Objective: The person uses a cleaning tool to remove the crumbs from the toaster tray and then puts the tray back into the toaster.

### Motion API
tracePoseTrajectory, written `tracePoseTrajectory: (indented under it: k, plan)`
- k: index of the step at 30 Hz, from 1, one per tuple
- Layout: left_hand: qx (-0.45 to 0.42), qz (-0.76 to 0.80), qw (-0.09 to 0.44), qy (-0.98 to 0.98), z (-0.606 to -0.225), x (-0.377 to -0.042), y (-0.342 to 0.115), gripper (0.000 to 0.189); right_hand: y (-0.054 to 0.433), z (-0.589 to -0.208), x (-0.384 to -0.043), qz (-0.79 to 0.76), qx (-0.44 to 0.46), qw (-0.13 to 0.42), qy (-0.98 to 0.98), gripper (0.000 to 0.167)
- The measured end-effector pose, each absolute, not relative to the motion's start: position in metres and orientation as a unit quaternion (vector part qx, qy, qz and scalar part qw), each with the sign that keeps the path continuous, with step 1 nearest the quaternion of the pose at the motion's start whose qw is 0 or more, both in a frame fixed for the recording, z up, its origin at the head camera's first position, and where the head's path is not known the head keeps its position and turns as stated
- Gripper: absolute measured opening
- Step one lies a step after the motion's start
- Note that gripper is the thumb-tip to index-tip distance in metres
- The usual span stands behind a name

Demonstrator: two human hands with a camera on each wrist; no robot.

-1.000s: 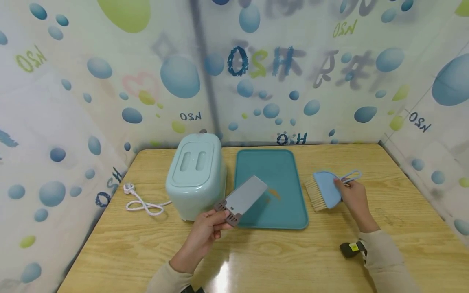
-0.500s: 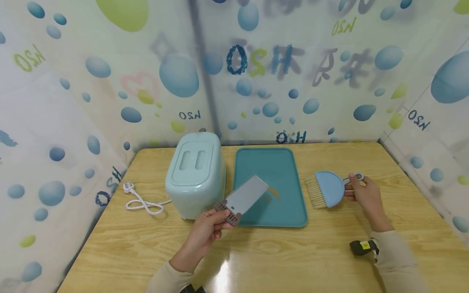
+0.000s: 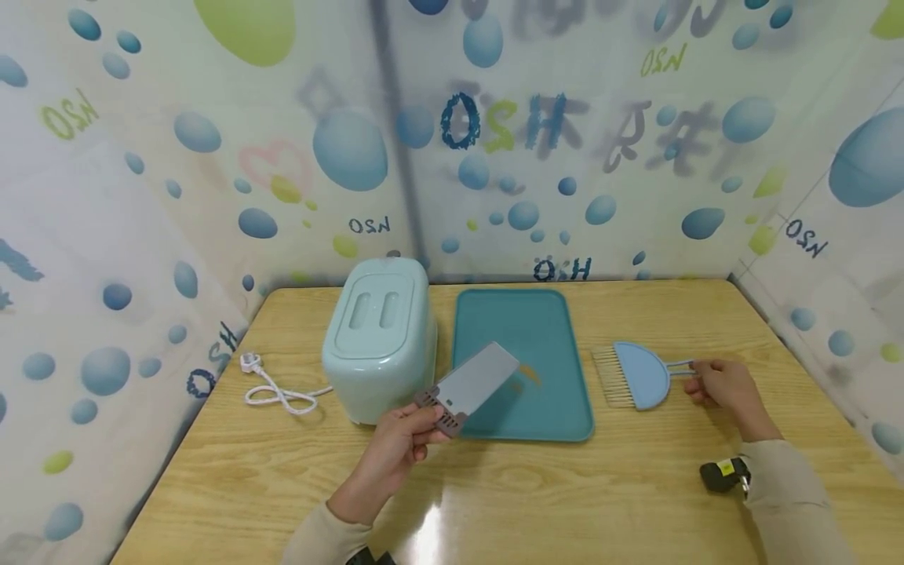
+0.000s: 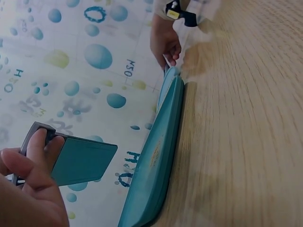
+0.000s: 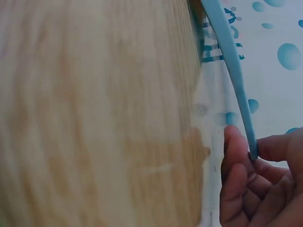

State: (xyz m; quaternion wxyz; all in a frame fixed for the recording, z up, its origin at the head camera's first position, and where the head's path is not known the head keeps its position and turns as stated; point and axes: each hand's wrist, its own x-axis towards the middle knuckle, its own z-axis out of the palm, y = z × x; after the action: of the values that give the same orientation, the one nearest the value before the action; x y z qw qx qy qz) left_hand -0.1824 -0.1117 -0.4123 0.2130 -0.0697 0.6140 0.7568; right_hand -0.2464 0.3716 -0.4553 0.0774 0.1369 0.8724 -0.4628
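My left hand (image 3: 399, 447) pinches a crumb tray by its brown slotted end. The crumb tray's (image 3: 476, 384) flat grey plate slants over the teal serving tray (image 3: 512, 314), apart from it. Brown crumbs (image 4: 155, 155) lie in the serving tray. My right hand (image 3: 723, 388) pinches the looped handle of a blue hand brush (image 3: 641, 377) between thumb and fingers. The brush's pale bristles point left, toward the serving tray. In the right wrist view the brush handle (image 5: 234, 71) is seen edge-on between my thumb and fingers.
Left of the serving tray stands a pale green toaster (image 3: 381, 337) with its lid on. Its white cord and plug (image 3: 271, 392) lie on the wooden table (image 3: 537, 510). A patterned curtain (image 3: 494, 157) closes off the back and sides.
My right hand has moved right, its grip shifting from the brush's blue body to the end of the handle. The brush has turned flatter and shifted slightly right. The left hand stays put.
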Motion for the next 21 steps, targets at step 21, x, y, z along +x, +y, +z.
tracePoseTrajectory:
  k: [21]
  plan:
    - [-0.076,0.762,0.225,0.602,-0.417,-0.177,-0.119,0.018,0.38,-0.46,-0.246,-0.475,0.148,0.108,0.861,0.049]
